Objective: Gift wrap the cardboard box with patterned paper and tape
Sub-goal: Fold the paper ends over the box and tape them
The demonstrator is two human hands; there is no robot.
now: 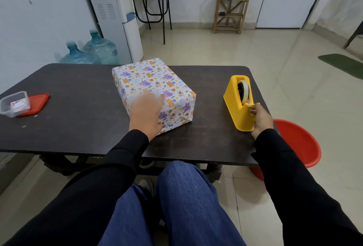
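The box (149, 80), covered in white paper printed with purple and orange animals, lies in the middle of the dark table (78, 108). My left hand (146, 113) rests flat on its near top edge, blurred, fingers straight. A yellow tape dispenser (233, 104) holding a white roll stands to the right of the box. My right hand (259, 117) is at the dispenser's near end, its fingertips pinching the tape end at the cutter.
A clear plastic container (14, 104) with its red lid (36, 104) beside it sits at the table's left edge. A red tub (300, 141) stands on the floor right of the table. Water bottles (92, 51) and a dispenser stand behind.
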